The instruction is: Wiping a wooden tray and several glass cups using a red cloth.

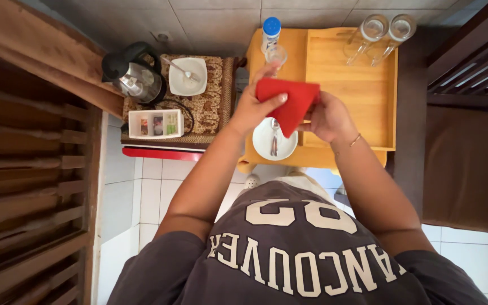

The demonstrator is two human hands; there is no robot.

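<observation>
- One red cloth [289,101] is held up between both hands above the wooden tray [362,90].
- The cloth is seen folded, roughly triangular, with a straight top edge and a point hanging down; the colour is plain, bright red, and no pattern is seen.
- The left hand [253,107] is closed on the cloth's left side, the thumb pressed flat on its front face.
- The right hand [327,117] is closed on the cloth's right side, mostly behind the fabric; a thin bracelet [355,139] is noted at that wrist.
- One round white saucer [275,141] is counted just below the cloth, with one spoon [274,138] lying on it.
- Two clear glasses [382,31] are laid side by side at the tray's far corner.
- One bottle with a blue cap [270,31] stands at the tray's far left, one small glass [276,55] just beside it.
- One kettle [135,73], one square white dish [188,76] and one white sachet holder [155,123] are recorded on the patterned mat [210,107] to the left.
</observation>
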